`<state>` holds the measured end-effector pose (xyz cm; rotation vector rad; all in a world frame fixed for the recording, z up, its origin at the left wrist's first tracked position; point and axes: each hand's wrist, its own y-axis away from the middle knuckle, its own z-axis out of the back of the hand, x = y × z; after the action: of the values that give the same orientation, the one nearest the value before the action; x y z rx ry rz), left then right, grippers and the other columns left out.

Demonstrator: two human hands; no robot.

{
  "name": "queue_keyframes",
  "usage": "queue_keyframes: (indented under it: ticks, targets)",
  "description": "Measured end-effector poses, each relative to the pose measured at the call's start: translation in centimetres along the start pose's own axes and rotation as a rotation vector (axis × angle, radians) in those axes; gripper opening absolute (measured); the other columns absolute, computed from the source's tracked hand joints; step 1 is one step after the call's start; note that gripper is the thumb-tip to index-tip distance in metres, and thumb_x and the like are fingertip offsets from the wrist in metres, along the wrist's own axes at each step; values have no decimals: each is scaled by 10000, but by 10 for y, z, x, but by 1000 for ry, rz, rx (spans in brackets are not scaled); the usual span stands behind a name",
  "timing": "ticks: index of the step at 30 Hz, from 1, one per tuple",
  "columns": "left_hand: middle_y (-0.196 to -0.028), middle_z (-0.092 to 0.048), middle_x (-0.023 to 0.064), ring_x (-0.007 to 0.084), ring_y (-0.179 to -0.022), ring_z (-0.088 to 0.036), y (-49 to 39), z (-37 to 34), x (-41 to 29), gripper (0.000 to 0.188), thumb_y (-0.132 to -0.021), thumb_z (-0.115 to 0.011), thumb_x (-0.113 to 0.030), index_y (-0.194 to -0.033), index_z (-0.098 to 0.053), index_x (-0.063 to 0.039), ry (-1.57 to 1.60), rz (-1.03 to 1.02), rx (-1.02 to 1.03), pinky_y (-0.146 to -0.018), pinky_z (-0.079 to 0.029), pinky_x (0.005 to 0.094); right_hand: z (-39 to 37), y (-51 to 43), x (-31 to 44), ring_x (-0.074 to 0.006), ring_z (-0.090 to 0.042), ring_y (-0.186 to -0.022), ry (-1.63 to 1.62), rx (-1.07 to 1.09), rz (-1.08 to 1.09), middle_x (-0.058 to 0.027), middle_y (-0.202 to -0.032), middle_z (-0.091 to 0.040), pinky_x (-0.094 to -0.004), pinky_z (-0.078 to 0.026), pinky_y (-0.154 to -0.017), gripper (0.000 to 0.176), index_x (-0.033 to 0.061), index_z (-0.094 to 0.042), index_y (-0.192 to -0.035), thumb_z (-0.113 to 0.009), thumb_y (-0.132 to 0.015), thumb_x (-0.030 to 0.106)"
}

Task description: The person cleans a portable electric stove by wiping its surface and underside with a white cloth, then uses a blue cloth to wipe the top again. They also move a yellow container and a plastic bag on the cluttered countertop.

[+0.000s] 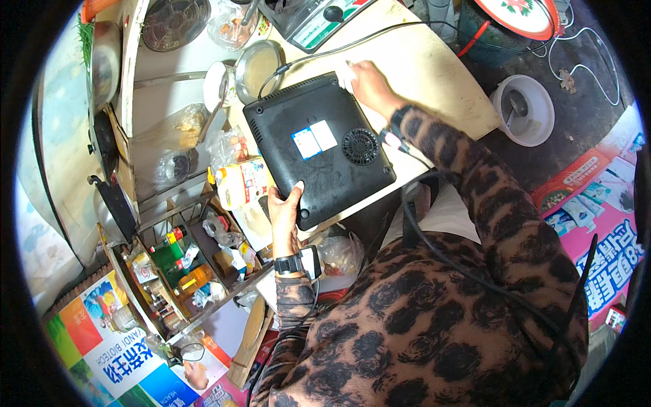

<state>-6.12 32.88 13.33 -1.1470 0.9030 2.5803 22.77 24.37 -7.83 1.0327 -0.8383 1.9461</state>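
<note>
A black induction cooker (285,135) is tilted up over the table, its underside facing me with a round fan vent (360,146), feet and a label bearing writing. My left hand (286,208) grips its near left corner, thumb on the underside. At the far right corner my right hand (370,84) holds a white cloth or tissue (346,77) against the cooker's edge. A black power cord (325,57) leaves the cooker's far edge and runs off to the right. What my fingers do behind the cooker is hidden.
Beside the cooker stand an oil jug (239,183), a steel bowl (258,71) and a white bowl (219,86). A scale (330,23) sits at the table's far end. A white bucket (524,112) is on the floor at right. Left, a rack (203,224) holds bottles.
</note>
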Motion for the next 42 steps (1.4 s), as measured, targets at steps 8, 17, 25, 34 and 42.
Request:
queue_keyframes:
  ticks: [8,17,25,34,42]
  targets:
    - [-1169,-672,131,204,-986,-649,-8,5,23,497,-884,-808,-153,-1272,-553,26,109,-3,18,-897,-520,324,-61,-37,-26,-410,-645,-1033,46,248,141,-233,-1033,-696,-462,-515,-958,221,-8,-710,-1020,-572,-854,41]
    - [-1109,-679,140,194,-938,-661,-7,2,28,474,-892,-798,-164,-1242,-536,20,160,0,16,-835,-547,316,-29,31,-15,-451,-622,-985,-53,192,36,-268,-996,-647,-520,-511,-889,195,-51,-637,-1051,-597,-897,61]
    - [-1098,-684,144,191,-919,-664,-5,0,24,441,-898,-794,-151,-1213,-544,31,140,18,-3,-817,-550,312,-7,76,-7,-463,-621,-983,3,295,-60,-282,-1037,-645,-534,-508,-878,223,-68,-603,-1073,-610,-914,89]
    - [-1085,-684,144,189,-916,-670,-1,-3,16,441,-898,-790,-143,-1217,-541,33,128,-6,-12,-788,-558,304,21,118,-8,-473,-601,-970,-100,370,-47,-287,-1034,-637,-563,-476,-865,215,-78,-572,-1069,-577,-912,69]
    - [-1139,-667,153,206,-992,-654,-4,1,21,484,-901,-773,-126,-1277,-531,57,106,36,-8,-884,-537,322,46,136,2,-482,-569,-1033,-319,388,-93,-271,-1089,-611,-529,-460,-906,208,-43,-562,-1122,-520,-953,71]
